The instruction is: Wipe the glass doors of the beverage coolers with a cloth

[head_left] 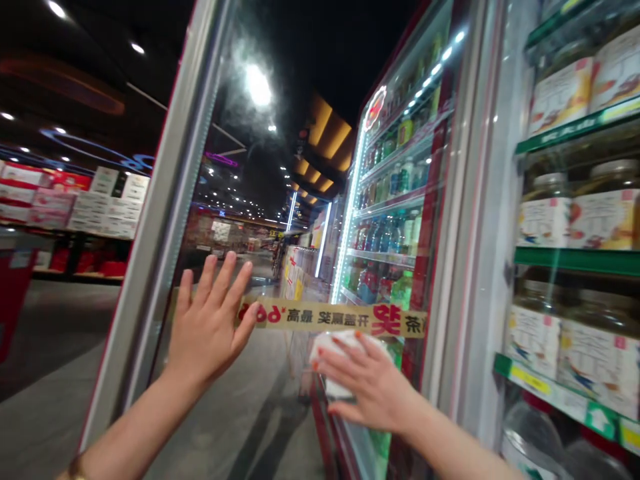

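Note:
An open glass cooler door (280, 167) stands in front of me, with a yellow sticker strip (330, 317) of red characters across it. My left hand (210, 327) lies flat on the glass at the left, fingers spread, holding nothing. My right hand (370, 383) presses a white cloth (333, 347) against the glass just under the strip, fingers stretched over it.
To the right, the open cooler shelves (575, 257) with green edges hold labelled jars (605, 213). A second lit cooler (395, 200) full of bottles shows through the glass. Stacked cartons (70, 203) stand far left across a grey shop floor (55, 347).

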{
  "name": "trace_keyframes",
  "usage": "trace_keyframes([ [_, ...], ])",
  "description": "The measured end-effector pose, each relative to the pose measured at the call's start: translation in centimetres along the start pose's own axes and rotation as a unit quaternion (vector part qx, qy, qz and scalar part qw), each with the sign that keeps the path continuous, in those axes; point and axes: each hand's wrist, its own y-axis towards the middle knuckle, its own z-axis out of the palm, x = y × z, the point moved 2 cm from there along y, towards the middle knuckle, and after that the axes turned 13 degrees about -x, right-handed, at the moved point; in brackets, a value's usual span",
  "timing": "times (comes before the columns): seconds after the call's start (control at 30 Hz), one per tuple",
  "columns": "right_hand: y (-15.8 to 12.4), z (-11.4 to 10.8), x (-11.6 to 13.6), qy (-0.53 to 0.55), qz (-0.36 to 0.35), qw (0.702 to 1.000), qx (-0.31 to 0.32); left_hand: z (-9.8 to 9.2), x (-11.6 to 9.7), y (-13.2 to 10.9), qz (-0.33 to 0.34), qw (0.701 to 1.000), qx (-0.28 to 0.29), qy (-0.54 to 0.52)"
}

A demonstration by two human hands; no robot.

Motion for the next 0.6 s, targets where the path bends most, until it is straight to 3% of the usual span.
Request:
trace_keyframes([
  [0.03, -0.5, -0.4, -1.9, -0.023, 0.104, 0.994, -0.011, -0.2, -0.1, 0.0, -0.003, 1.000, 0.003, -0.002],
  [0.1, -0.4, -1.1, -5.9, -0.079, 0.340, 0.935, -0.056, -0.4, -0.2, 0.2, -0.011, 1.000, 0.006, -0.011],
  [0.13, -0.1, -1.2, -6.9, -0.104, 0.419, 0.898, -0.078, -0.5, -0.2, 0.2, -0.017, 1.000, 0.005, -0.018],
  [0.17, 0.2, -1.1, -6.8, -0.123, 0.454, 0.878, -0.092, -0.6, -0.3, 0.2, -0.022, 0.999, 0.004, -0.024],
  [0.2, 0.4, -0.8, -5.6, -0.135, 0.446, 0.879, -0.100, -0.7, -0.3, 0.3, -0.027, 0.999, 0.005, -0.031],
  [0.23, 0.4, -0.3, -3.5, -0.132, 0.390, 0.907, -0.087, -0.7, -0.4, 0.3, -0.032, 0.999, 0.006, -0.037],
  [0.3, -0.8, 0.7, 1.4, -0.079, 0.188, 0.978, -0.047, -0.8, -0.5, 0.3, -0.040, 0.998, 0.006, -0.042],
  [0.37, -3.0, 0.8, 3.8, -0.049, 0.101, 0.993, -0.032, -0.8, -0.7, 0.4, -0.037, 0.999, 0.001, -0.037],
  [0.4, -3.8, 0.6, 3.2, -0.054, 0.117, 0.991, -0.030, -0.8, -0.8, 0.4, -0.034, 0.999, -0.003, -0.033],
  [0.47, -4.1, 0.0, -0.6, -0.088, 0.260, 0.960, -0.046, -0.8, -1.0, 0.4, -0.032, 0.999, -0.007, -0.030],
  [0.53, -2.3, -0.6, -5.0, -0.117, 0.435, 0.889, -0.080, -0.8, -1.1, 0.4, -0.040, 0.999, -0.005, -0.032],
  [0.57, -0.8, -0.7, -6.3, -0.118, 0.480, 0.864, -0.097, -0.8, -1.1, 0.3, -0.044, 0.998, -0.004, -0.034],
  [0.6, 0.9, -0.6, -6.8, -0.113, 0.484, 0.861, -0.107, -0.9, -1.1, 0.3, -0.047, 0.998, -0.002, -0.035],
])
